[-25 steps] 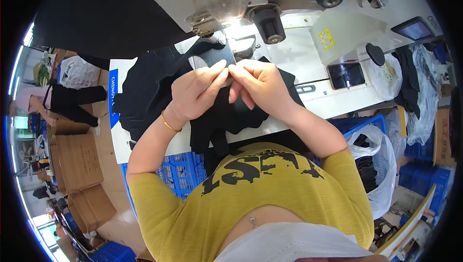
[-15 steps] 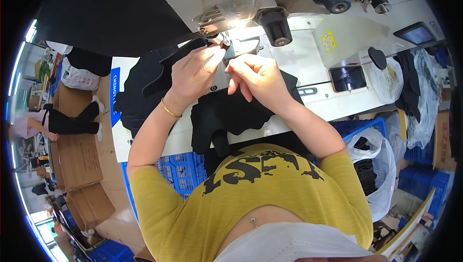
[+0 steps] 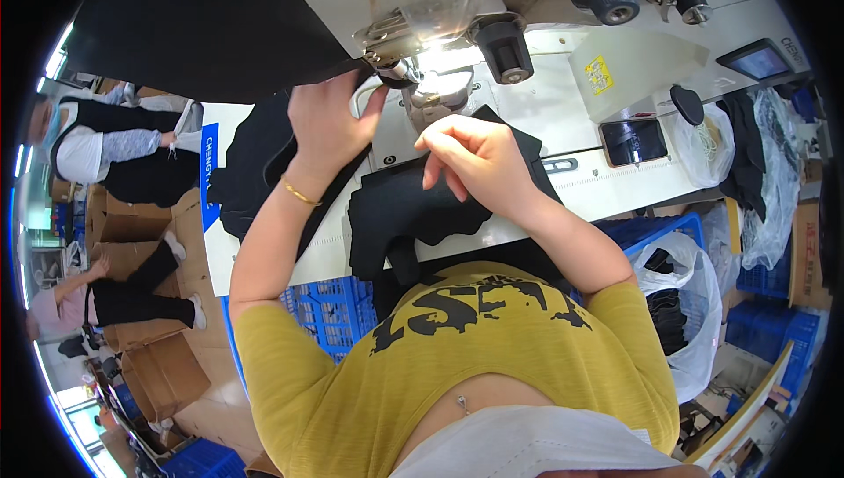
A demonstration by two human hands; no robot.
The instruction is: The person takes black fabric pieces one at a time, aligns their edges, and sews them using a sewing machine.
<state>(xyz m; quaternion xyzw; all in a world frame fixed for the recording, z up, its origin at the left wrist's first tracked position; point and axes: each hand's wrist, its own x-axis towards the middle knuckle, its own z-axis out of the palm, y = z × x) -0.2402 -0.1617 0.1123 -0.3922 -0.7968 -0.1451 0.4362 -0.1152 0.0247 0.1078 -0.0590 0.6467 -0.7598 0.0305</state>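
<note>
My left hand [image 3: 330,126], with a gold bangle at the wrist, reaches over black cloth [image 3: 255,170] to the left of the sewing machine's needle area [image 3: 431,91]. Its thumb stands apart from the fingers, whose tips are hidden beside the machine head. My right hand [image 3: 479,161] hovers in front of the presser area, index finger bent and the others curled down. Whatever its fingertips may hold cannot be made out. Below it, a cut black cloth piece [image 3: 422,205] lies on the white machine bed [image 3: 527,87] and hangs over the front edge.
A phone [image 3: 635,142] lies right on the bed, near a plastic bag [image 3: 708,148]. Another bag [image 3: 694,328] with black pieces hangs at the right, by a blue crate. Left, two people [image 3: 132,298] are beside cardboard boxes [image 3: 163,377].
My hands have parted: the left moved left and away from the needle, the right slightly right and down. A second person has come into view at the left.
</note>
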